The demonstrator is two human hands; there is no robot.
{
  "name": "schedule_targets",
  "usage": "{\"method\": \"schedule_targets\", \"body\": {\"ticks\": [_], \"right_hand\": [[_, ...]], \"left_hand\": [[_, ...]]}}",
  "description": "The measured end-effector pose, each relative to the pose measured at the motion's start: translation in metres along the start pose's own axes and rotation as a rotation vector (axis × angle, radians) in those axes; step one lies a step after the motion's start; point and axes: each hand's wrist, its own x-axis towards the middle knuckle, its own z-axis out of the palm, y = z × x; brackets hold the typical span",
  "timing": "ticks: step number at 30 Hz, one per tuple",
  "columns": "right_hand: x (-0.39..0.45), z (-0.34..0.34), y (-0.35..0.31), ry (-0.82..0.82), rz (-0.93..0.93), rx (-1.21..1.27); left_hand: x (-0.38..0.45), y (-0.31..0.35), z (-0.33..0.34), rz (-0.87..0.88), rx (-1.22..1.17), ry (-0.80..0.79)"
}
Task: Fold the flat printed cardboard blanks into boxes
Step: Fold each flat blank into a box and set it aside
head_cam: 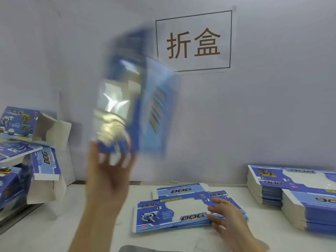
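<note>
A folded blue box with a clear window [127,99] is up in the air in front of the wall, upright and blurred by motion. My left hand [109,171] is raised under its lower end, fingers spread against it; whether they grip it I cannot tell. On the table lies a short stack of flat blue "DOG" printed blanks [174,210]. My right hand [227,217] rests on the stack's right part with fingers straight.
Folded boxes [27,139] are piled at the left against the wall. Two tall stacks of flat blanks [294,193] stand at the right. A framed paper sign [193,41] hangs on the wall. A grey object [138,249] shows at the bottom edge.
</note>
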Motion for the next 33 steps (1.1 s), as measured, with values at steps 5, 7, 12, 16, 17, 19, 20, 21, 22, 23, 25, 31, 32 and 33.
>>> {"method": "schedule_targets", "body": {"ticks": [5, 7, 12, 16, 17, 19, 20, 21, 22, 23, 25, 31, 32, 33], "right_hand": [[0.001, -0.006, -0.007, -0.021, 0.093, -0.056], [-0.001, -0.001, -0.008, -0.024, 0.093, -0.075], [0.007, -0.002, -0.005, -0.009, 0.059, -0.111], [0.008, -0.001, -0.001, -0.014, 0.026, -0.136], [0.008, -0.001, 0.0, -0.02, 0.017, -0.144], [0.008, 0.0, 0.002, -0.038, 0.005, -0.153], [0.009, 0.0, 0.002, -0.041, 0.006, -0.158], [0.009, 0.001, 0.002, -0.044, 0.002, -0.161], [0.009, 0.001, 0.003, -0.051, -0.015, -0.162], [0.009, 0.0, 0.003, -0.059, -0.046, -0.155], [0.01, -0.003, 0.004, -0.046, -0.154, -0.099], [0.009, -0.007, -0.002, 0.019, -0.271, -0.036], [0.007, -0.004, -0.004, -0.027, -0.242, -0.025], [0.004, 0.0, -0.007, -0.09, -0.206, -0.01]], "left_hand": [[0.01, 0.014, -0.051, 0.143, 0.053, 0.141], [0.009, -0.009, -0.06, 0.045, 0.296, 0.123], [0.0, -0.074, -0.096, -0.172, 1.514, -0.145], [-0.014, -0.11, -0.118, -0.53, 1.936, -0.336], [-0.015, -0.111, -0.122, -0.526, 1.935, -0.313], [-0.014, -0.109, -0.125, -0.455, 1.88, -0.241], [-0.013, -0.107, -0.124, -0.426, 1.877, -0.226], [-0.013, -0.106, -0.123, -0.392, 1.896, -0.227], [-0.014, -0.107, -0.122, -0.346, 1.925, -0.226], [-0.014, -0.108, -0.12, -0.286, 1.958, -0.214], [-0.013, -0.107, -0.115, -0.105, 2.001, -0.158], [-0.008, -0.099, -0.095, 0.209, 1.95, 0.054], [-0.008, -0.099, -0.089, 0.227, 1.943, 0.059], [-0.009, -0.097, -0.081, 0.241, 1.951, 0.057]]}}
